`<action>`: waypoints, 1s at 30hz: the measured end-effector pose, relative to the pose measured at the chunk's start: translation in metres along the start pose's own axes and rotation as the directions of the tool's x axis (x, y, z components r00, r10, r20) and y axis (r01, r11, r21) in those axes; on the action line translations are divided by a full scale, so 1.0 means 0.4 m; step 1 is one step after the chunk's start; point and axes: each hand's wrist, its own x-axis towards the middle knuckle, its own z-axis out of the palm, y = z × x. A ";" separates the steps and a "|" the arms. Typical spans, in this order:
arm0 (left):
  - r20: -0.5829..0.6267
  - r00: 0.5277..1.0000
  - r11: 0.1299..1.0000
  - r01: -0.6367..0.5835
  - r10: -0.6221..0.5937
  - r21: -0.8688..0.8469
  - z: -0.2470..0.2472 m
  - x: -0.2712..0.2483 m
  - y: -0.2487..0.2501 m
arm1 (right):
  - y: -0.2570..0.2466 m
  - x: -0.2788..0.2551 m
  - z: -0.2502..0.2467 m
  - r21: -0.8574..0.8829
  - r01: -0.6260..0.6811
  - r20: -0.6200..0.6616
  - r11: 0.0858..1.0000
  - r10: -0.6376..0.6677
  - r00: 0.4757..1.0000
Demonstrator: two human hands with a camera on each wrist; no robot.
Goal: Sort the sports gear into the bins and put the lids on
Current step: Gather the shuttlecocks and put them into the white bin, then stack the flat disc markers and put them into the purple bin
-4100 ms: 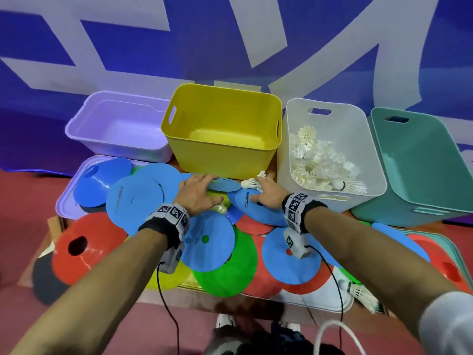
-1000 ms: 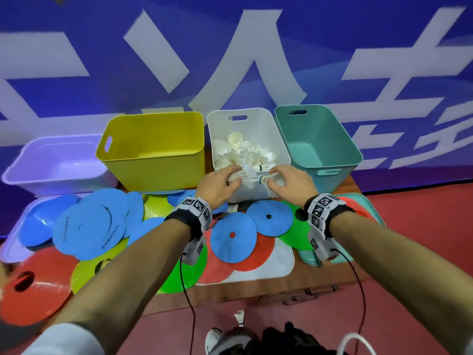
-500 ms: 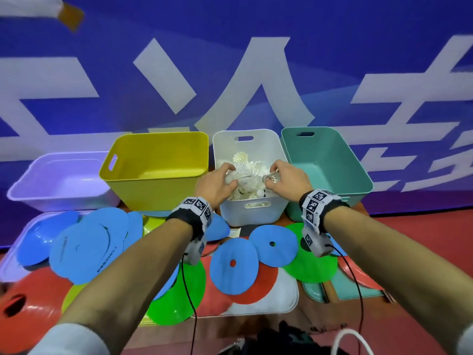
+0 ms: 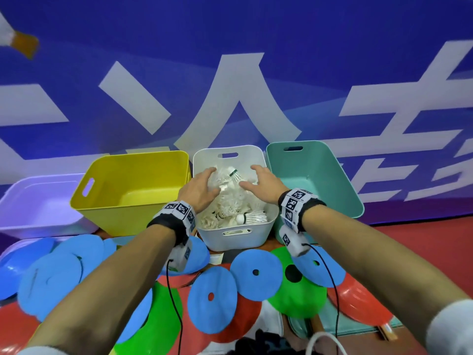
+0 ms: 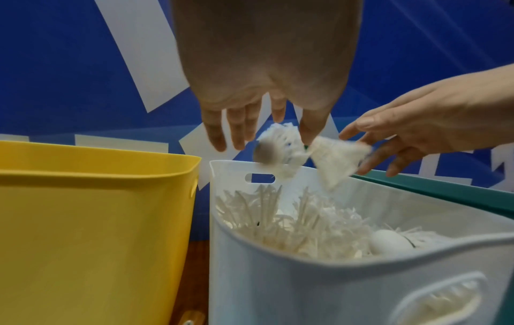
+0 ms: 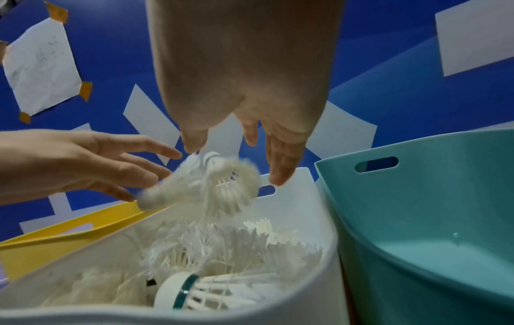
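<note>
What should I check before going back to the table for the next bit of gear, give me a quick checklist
1. Left hand free: ok, fingers spread, holding nothing.
2. Right hand free: ok, fingers spread above the white bin.
3. Released shuttlecocks heading into the white bin: ok, they are in the air above its opening.
4. Yellow bin and teal bin ready for discs: ok, both open and nothing shows inside them.
5. Flat discs sorted: not ok, blue, green and red ones lie on the table.
6. Lids on: not ok, the white, yellow and teal bins are uncovered.
</note>
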 end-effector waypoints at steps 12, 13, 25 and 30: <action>0.005 0.998 0.982 0.067 -0.069 0.176 0.016 -0.036 -0.035 | 0.030 0.031 0.029 -0.172 0.093 0.094 0.981 -0.077 0.993; 0.004 0.998 0.983 0.063 -0.064 0.170 0.012 -0.047 -0.041 | 0.025 0.032 0.031 -0.182 0.100 0.091 0.978 -0.084 0.992; 0.011 0.997 0.993 0.079 -0.080 0.086 -0.024 -0.242 -0.201 | -0.120 -0.022 0.187 -0.274 0.209 0.113 0.939 -0.185 0.976; 0.056 0.997 0.998 0.057 -0.059 0.038 0.005 -0.326 -0.278 | -0.147 -0.093 0.252 -0.324 0.240 0.106 0.915 -0.217 0.970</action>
